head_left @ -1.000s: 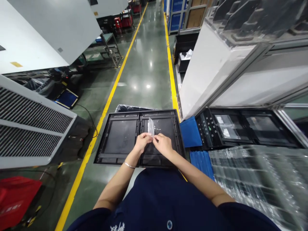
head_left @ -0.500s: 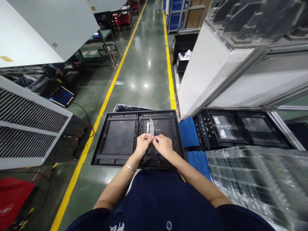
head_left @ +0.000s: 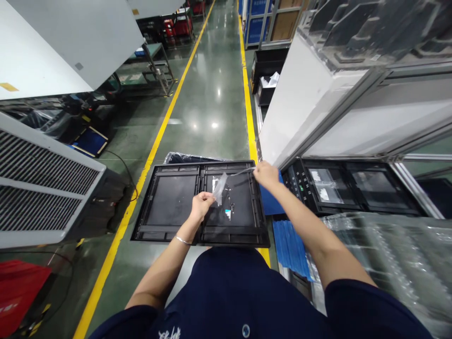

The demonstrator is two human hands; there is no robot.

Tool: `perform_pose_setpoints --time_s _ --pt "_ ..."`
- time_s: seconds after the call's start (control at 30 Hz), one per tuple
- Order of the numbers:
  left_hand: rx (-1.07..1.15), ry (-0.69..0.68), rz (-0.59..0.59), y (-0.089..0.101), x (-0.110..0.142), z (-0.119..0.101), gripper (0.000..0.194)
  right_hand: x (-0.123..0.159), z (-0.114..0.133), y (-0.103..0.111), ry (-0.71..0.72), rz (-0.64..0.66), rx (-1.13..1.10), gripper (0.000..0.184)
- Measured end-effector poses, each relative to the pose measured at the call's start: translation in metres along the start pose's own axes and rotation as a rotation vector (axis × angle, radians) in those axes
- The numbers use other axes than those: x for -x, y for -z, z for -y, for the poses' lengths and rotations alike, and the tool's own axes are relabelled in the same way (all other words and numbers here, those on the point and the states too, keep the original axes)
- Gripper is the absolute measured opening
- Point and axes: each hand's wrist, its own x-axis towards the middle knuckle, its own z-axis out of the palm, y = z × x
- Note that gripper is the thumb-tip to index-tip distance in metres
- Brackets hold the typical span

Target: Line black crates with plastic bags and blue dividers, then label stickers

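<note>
Over the black plastic crate lid [head_left: 173,200], my left hand [head_left: 201,206] pinches the lower end of a small piece of clear plastic film [head_left: 220,187]. The film stands up, tilted to the right. My right hand [head_left: 265,174] is raised past the lid's right edge, its fingers closed on one end of a thin pale strip [head_left: 243,171]. That strip runs left toward the film; I cannot tell whether they are joined. Torn white and blue label scraps [head_left: 228,214] show on the lid's right panel, below the film.
Blue plastic sheets [head_left: 289,245] and clear wrapped trays [head_left: 381,263] lie to the right. Black crates [head_left: 339,186] stand beyond them, by a white machine [head_left: 303,99]. On the left are a vented grey unit [head_left: 45,183] and a yellow floor line [head_left: 155,148].
My hands were together at the film. The right hand has swung up and right, drawing out the thin strip, while the left has shifted slightly left with the film.
</note>
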Motion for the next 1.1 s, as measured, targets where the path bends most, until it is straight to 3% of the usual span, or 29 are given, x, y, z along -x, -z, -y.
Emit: perform_pose_setpoints --time_s 0.1,0.17,0.27,0.33,0.5,0.67,0.77,0.93,1.1 --pt "-0.125 -0.082 0.229 -0.013 0.002 -0.007 0.021 -0.017 -0.052 0.031 -0.182 -0.142 0.007 0.028" --pt "-0.363 -0.282 0.381 -0.026 0.001 -0.010 0.021 -0.013 -0.077 0.045 -0.249 -0.202 -0.031 0.027" --pt "-0.691 -0.557 0.344 -0.047 -0.005 -0.005 0.030 0.008 -0.095 0.054 -0.288 -0.188 -0.125 0.024" --pt "-0.762 -0.595 0.309 -0.058 -0.009 0.003 0.036 0.024 -0.101 0.055 -0.288 -0.133 -0.166 0.021" --pt "-0.842 -0.680 0.389 -0.069 -0.011 0.018 0.044 0.061 -0.115 0.071 -0.251 -0.024 -0.116 0.016" --pt "-1.127 -0.784 0.496 -0.074 -0.017 0.012 0.050 0.070 -0.136 0.124 -0.247 0.045 -0.001 0.015" --pt "-1.331 -0.832 0.436 -0.080 -0.018 0.012 0.050 0.046 -0.153 0.172 -0.264 -0.032 0.006 0.015" --pt "-1.460 -0.904 0.301 -0.085 -0.021 0.031 0.051 -0.026 -0.202 0.251 -0.393 -0.255 -0.219 0.019" --pt "-1.499 -0.996 0.232 -0.079 -0.028 0.054 0.050 -0.105 -0.274 0.297 -0.571 -0.416 -0.203 0.025"
